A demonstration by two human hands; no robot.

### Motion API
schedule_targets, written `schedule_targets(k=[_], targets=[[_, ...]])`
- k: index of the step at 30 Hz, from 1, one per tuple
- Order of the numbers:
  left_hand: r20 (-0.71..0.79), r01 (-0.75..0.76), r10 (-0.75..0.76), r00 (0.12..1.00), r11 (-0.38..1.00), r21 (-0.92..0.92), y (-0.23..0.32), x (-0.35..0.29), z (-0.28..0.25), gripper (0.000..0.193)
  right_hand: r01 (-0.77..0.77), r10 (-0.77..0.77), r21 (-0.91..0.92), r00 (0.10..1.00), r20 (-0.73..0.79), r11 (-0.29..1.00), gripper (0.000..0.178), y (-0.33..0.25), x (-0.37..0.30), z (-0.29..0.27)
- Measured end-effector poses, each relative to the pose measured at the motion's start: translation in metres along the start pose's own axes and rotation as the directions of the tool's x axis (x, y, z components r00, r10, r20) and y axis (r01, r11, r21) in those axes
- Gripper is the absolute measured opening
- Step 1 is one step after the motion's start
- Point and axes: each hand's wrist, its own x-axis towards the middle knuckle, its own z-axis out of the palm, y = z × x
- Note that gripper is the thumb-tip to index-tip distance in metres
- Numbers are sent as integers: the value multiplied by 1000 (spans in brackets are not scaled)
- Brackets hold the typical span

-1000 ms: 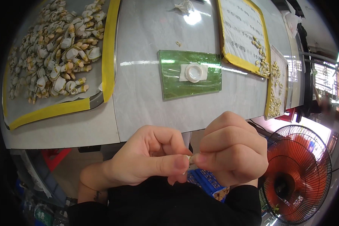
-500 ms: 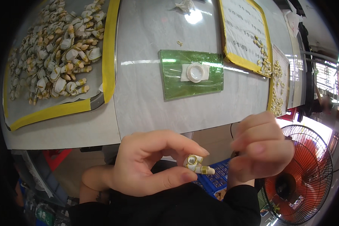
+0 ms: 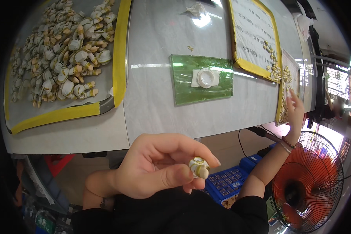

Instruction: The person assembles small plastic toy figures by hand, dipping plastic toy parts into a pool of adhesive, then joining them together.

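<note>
Near my body, my left hand [image 3: 160, 165] pinches a small figurine part [image 3: 199, 167] between thumb and fingers. The part is white with gold bands and a peach-coloured rounded tip. My right hand [image 3: 295, 109] is stretched out to the far right, over a narrow tray [image 3: 280, 111] of small cream and gold pieces [image 3: 287, 76]. Its fingers look extended and apart, and nothing shows in them.
At the left, a yellow-taped tray [image 3: 54, 118] bears a heap of white-and-gold figurine parts [image 3: 72, 58]. A small round white dish [image 3: 205, 78] rests on a green slab [image 3: 183, 91]. Another yellow-edged tray [image 3: 247, 43] lies at the back right. A fan [image 3: 312, 183] stands beside my right arm.
My right hand has gone from beside the left hand out to the narrow tray at the right. The figurine part has turned in my left hand, its tip now facing me.
</note>
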Motion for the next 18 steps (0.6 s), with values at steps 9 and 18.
schedule_targets(k=[9, 18], targets=[[98, 129, -111, 989, 969, -211, 0, 3, -3, 40, -75, 54, 194, 992, 110, 978, 24, 0, -11, -2], [93, 126, -107, 990, 965, -229, 0, -1, -5, 36, -122, 96, 102, 969, 229, 987, 17, -21, -6, -9]])
